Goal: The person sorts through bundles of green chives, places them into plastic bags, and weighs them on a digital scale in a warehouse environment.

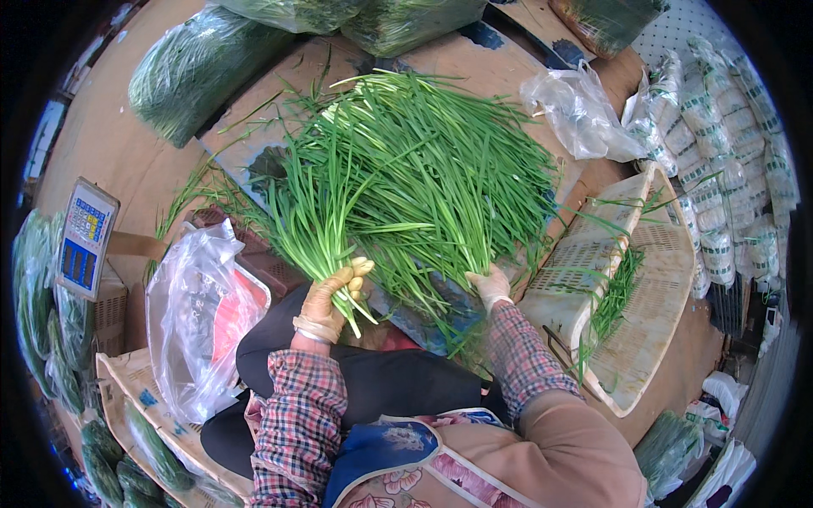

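A large pile of green garlic chives (pixel 406 165) lies across a low board in front of me. My left hand (pixel 325 301), in a thin pale glove, is closed around a bunch of chives (pixel 327 244), whose pale stem ends stick out below the fingers. At the lower right of the pile, my right hand (pixel 492 286), gloved too, grips the pale ends of some chives that still lie among the others. Its fingertips are partly hidden by the stems.
At left, a scale display (pixel 87 238) stands beside a pan covered by a clear plastic bag (pixel 197 317). A plastic crate (pixel 660 317) with loose green leaves is at right. Wrapped bundles of greens (pixel 197 76) lie beyond the board. A crumpled plastic bag (pixel 581 114) rests at upper right.
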Motion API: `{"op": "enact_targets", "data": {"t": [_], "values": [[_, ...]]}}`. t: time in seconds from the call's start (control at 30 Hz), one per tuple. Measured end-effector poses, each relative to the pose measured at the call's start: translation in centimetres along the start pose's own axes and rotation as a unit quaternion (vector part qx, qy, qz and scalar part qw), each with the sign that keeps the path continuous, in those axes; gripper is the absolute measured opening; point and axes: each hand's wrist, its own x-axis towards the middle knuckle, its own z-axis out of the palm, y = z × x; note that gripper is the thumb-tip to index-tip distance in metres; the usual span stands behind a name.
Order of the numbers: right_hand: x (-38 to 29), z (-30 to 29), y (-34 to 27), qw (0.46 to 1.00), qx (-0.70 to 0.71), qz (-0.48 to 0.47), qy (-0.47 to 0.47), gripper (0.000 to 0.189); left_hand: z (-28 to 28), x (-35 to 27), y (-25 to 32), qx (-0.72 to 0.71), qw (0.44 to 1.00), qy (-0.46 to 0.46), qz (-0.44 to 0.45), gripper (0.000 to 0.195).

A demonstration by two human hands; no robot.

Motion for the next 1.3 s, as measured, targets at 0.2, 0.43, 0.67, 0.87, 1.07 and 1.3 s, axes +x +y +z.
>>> {"op": "enact_targets", "data": {"t": [0.2, 0.43, 0.67, 0.87, 1.07, 1.3], "values": [[-0.1, -4.9, 0.6, 0.898, 0.413, 0.019, -0.148, 0.031, 0.3, 0.0, 0.1, 0.004, 1.000, 0.013, 0.017, 0.038], [-0.5, -11.6, -3.5, 0.967, 0.192, -0.134, 0.096, 0.023, -0.1, -0.4, 0.1, 0.004, 0.999, 0.023, 0.039, 0.036], [-3.1, -13.9, -9.1, 0.855, 0.491, -0.112, -0.124, 0.035, 0.0, -0.1, -0.1, 0.005, 0.998, 0.044, 0.055, 0.031], [-8.0, -3.9, -13.3, 0.740, 0.570, -0.053, -0.354, 0.033, 0.4, -0.2, -1.6, 0.033, 0.999, -0.026, -0.010, 0.038], [-10.6, 1.4, -15.2, 0.844, 0.320, -0.284, -0.323, 0.037, 0.4, 0.7, -2.9, 0.051, 0.998, 0.003, -0.026, 0.034], [-5.4, -4.9, -19.1, 0.910, 0.086, -0.229, -0.336, 0.083, 1.5, 0.1, -2.1, 0.016, 0.999, 0.019, 0.021, 0.025]]}}
